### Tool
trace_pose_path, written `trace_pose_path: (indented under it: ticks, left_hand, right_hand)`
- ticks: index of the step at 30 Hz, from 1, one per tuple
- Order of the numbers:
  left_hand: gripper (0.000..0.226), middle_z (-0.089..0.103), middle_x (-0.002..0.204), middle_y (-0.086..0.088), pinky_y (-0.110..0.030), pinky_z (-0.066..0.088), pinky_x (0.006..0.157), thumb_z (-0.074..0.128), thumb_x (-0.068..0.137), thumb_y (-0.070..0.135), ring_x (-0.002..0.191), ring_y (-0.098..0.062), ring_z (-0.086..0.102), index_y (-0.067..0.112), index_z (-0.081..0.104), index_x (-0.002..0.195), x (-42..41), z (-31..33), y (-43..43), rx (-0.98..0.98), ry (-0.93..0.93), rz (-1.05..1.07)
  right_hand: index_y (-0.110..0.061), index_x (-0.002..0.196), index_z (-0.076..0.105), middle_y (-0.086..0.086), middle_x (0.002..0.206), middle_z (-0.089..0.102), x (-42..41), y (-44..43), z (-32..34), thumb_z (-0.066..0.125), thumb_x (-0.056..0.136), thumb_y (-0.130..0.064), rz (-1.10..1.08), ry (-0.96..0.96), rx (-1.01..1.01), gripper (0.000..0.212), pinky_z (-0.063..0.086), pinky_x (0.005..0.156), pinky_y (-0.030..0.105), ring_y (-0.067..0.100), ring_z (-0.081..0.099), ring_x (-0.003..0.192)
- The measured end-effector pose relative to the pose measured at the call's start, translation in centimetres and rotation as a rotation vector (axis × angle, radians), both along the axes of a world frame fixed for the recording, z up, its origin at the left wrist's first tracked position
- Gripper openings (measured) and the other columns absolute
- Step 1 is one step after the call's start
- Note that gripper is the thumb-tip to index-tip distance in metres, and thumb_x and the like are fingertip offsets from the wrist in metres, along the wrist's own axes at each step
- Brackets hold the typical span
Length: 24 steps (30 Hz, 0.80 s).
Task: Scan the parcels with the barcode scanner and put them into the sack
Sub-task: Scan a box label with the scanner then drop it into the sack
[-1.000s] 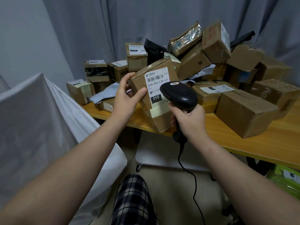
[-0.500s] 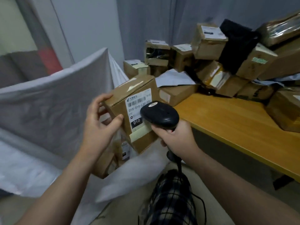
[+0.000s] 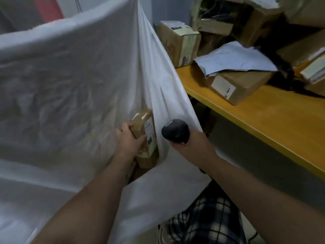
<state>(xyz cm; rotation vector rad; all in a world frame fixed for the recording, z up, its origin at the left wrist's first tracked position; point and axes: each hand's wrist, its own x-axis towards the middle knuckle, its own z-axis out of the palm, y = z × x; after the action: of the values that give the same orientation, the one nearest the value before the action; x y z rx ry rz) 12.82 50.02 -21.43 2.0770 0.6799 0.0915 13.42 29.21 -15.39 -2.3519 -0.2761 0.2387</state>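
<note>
Reaching past the sack point(image 3: 70, 76) edge, left grip point(image 3: 128, 140) clamps the parcel point(image 3: 147, 129); right grip point(image 3: 195, 145) clamps the scanner point(image 3: 175, 133) outside.

The left hand point(image 3: 129, 140) and right hand point(image 3: 192, 144) are bare, both forearms too. Checked cloth point(image 3: 208, 224), black and white, covers the legs.

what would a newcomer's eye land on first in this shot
The big white sack fills the left half of the view. In the middle, the left hand grips a brown parcel inside the sack's opening while the right hand holds the black barcode scanner just beside it. On the right, more cardboard parcels sit piled on a yellow table.
</note>
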Motion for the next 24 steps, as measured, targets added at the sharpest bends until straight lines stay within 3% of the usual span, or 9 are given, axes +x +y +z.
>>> trace_pose_path:
  ticks: [3,5,8,11,13,15,18,20,24]
  left_hand:
    - [0.064,0.035,0.134,-0.010,-0.050,0.049,0.094,0.073,0.080,0.036,0.115,-0.031,0.047,0.020,0.034,0.129,1.1,-4.2,0.0,0.080,0.155,-0.112]
    - [0.068,0.039,0.133,-0.007,-0.050,0.047,0.093,0.064,0.082,0.050,0.111,-0.032,0.050,0.026,0.030,0.135,0.9,-6.6,-0.5,0.313,0.278,-0.276]
    - [0.040,0.053,0.104,0.003,-0.038,0.045,0.078,0.044,0.088,0.060,0.085,-0.023,0.054,0.034,0.044,0.117,0.2,-9.0,-1.1,0.775,0.421,-0.509]
    - [0.041,0.054,0.079,0.008,-0.035,0.039,0.071,0.033,0.083,0.061,0.075,-0.020,0.054,0.037,0.060,0.102,0.0,-9.8,-1.4,0.956,0.523,-0.662]
    - [0.032,0.050,0.079,0.006,-0.037,0.045,0.075,0.046,0.077,0.054,0.076,-0.020,0.054,0.033,0.059,0.097,0.3,-9.2,-1.4,0.903,0.551,-0.667]
    - [0.026,0.056,0.094,0.002,-0.039,0.049,0.082,0.058,0.080,0.042,0.088,-0.022,0.056,0.026,0.058,0.101,0.7,-8.0,-1.5,0.793,0.516,-0.608]
    - [0.027,0.058,0.119,-0.009,-0.039,0.048,0.091,0.053,0.094,0.027,0.107,-0.029,0.055,0.013,0.059,0.116,0.9,-5.1,-2.2,0.643,0.335,-0.468]
    - [0.031,0.054,0.123,-0.013,-0.039,0.045,0.091,0.049,0.097,0.026,0.111,-0.031,0.052,0.011,0.056,0.123,0.5,-2.5,-3.4,0.551,0.184,-0.359]
    - [0.036,0.051,0.129,-0.007,-0.035,0.042,0.093,0.048,0.098,0.030,0.117,-0.023,0.047,0.016,0.051,0.131,-0.9,3.3,-6.7,0.528,-0.092,-0.373]
  right_hand:
    - [-0.024,0.071,0.054,-0.005,0.065,0.056,0.5,-0.3,-2.3,0.065,0.089,-0.036,0.037,-0.006,-0.167,0.025,0.040,0.053,0.026,0.011,0.056,0.064]
    - [-0.018,0.074,0.056,-0.001,0.064,0.056,0.8,-0.8,-3.5,0.065,0.089,-0.033,0.053,-0.017,-0.192,0.023,0.039,0.052,0.029,0.013,0.055,0.061]
    - [-0.024,0.066,0.047,-0.009,0.057,0.049,1.1,-1.5,-4.0,0.063,0.090,-0.037,0.042,-0.020,-0.291,0.032,0.028,0.043,0.018,0.004,0.046,0.052]
    - [-0.025,0.061,0.042,-0.010,0.053,0.046,1.1,-1.9,-4.2,0.064,0.089,-0.036,0.027,-0.041,-0.305,0.038,0.031,0.040,0.018,0.004,0.044,0.048]
    - [-0.025,0.060,0.041,-0.010,0.051,0.045,1.0,-2.2,-4.4,0.066,0.088,-0.033,0.036,-0.036,-0.261,0.038,0.028,0.041,0.019,0.005,0.045,0.047]
    - [-0.026,0.059,0.038,-0.009,0.050,0.042,0.8,-2.5,-4.3,0.067,0.087,-0.030,0.048,-0.027,-0.206,0.040,0.024,0.044,0.019,0.006,0.044,0.046]
    - [-0.027,0.059,0.039,-0.008,0.051,0.042,-0.1,-2.9,-3.3,0.067,0.088,-0.027,0.033,-0.011,-0.142,0.040,0.025,0.046,0.021,0.005,0.043,0.049]
    - [-0.025,0.061,0.043,-0.008,0.056,0.047,-1.0,-3.4,-2.0,0.067,0.088,-0.027,0.001,-0.019,-0.112,0.036,0.031,0.049,0.026,0.007,0.048,0.055]
    - [-0.016,0.076,0.056,0.001,0.070,0.062,-2.7,-5.2,1.0,0.072,0.084,-0.030,-0.125,-0.095,0.073,0.023,0.048,0.062,0.032,0.020,0.062,0.071]
